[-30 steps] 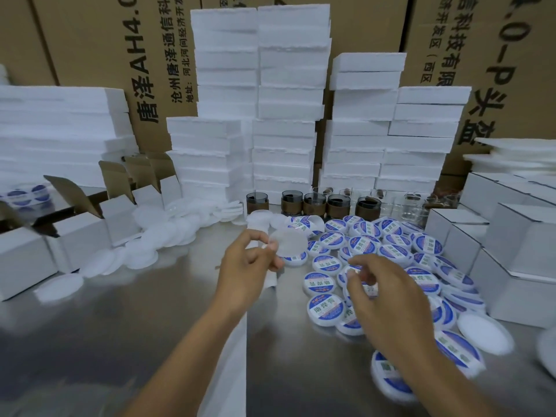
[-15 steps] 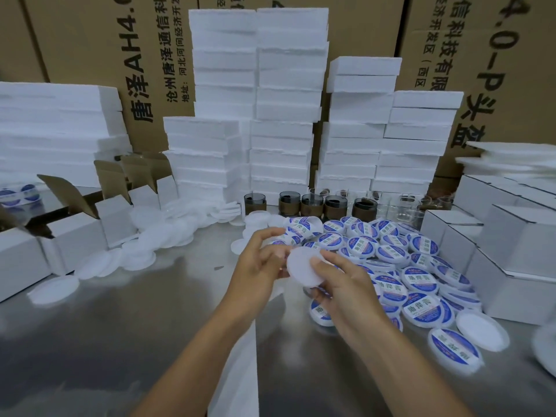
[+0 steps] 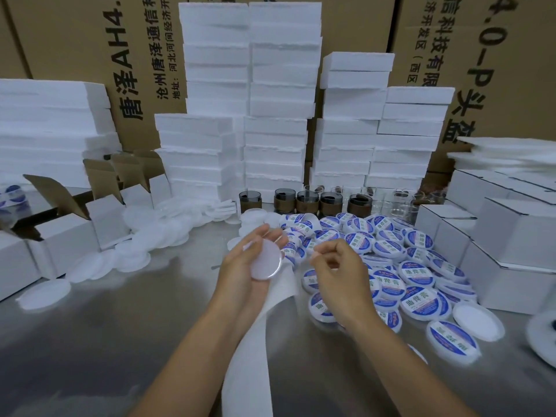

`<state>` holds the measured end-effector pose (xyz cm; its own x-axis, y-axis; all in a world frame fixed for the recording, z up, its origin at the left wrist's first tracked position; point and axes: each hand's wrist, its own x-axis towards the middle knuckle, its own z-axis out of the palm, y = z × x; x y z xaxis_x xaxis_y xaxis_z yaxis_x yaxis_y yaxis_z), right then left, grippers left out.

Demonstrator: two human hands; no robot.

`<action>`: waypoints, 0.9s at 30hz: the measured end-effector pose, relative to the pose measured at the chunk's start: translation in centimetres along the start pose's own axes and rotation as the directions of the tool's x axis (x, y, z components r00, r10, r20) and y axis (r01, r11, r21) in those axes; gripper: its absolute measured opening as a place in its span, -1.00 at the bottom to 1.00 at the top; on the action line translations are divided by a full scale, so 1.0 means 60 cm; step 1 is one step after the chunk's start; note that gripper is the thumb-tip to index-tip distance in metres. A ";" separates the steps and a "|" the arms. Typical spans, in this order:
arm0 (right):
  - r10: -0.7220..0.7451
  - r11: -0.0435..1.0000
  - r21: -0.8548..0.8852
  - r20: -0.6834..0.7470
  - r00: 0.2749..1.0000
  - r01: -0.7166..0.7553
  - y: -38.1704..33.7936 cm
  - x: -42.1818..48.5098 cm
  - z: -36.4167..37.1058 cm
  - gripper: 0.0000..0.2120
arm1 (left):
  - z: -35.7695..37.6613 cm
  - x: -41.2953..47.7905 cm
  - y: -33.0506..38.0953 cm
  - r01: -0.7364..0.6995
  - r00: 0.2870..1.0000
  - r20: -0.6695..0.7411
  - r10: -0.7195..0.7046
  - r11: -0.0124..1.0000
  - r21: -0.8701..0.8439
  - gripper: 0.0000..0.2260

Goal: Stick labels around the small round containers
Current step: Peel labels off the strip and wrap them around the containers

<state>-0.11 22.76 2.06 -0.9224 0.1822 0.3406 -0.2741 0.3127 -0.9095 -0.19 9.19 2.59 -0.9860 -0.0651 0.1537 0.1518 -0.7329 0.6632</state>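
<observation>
Steel tabletop (image 3: 105, 341), boxes (image 3: 69, 239) left, containers (image 3: 388, 248) right

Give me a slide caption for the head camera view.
Left hand holds a plain white round container while the right hand hovers beside labelled containers.

The bare container (image 3: 266, 260) is plain milky white. The labelled containers (image 3: 418, 299) carry blue-and-white labels with green characters. Foam slabs (image 3: 282, 85), boxes (image 3: 66, 239) and paper strip (image 3: 255, 341) are white. Cartons (image 3: 75, 40) are brown with black print. The worktop (image 3: 90, 341) is dull silver-grey.
</observation>
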 end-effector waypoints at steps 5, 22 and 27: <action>-0.039 0.881 -0.461 0.149 0.988 0.104 0.024 0.021 0.022 -0.85 | -0.007 0.002 -0.004 0.078 0.962 -0.262 -0.071 0.997 0.016 -0.82; 0.128 0.964 -0.259 0.247 0.961 -0.062 0.002 0.011 0.046 -0.71 | -0.010 0.007 -0.020 0.206 0.957 -0.236 -0.170 0.969 0.137 -0.96; 0.302 0.931 0.091 0.357 0.884 -0.355 -0.002 0.007 0.017 -0.55 | -0.002 0.002 -0.018 0.153 0.980 -0.139 -0.144 0.986 0.062 -0.91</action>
<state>-0.76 21.83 2.08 -0.9953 -0.0774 -0.0589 0.0475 0.1416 -0.9888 -0.51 9.91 1.79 -0.9975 -0.0526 -0.0466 0.0026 -0.6911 0.7228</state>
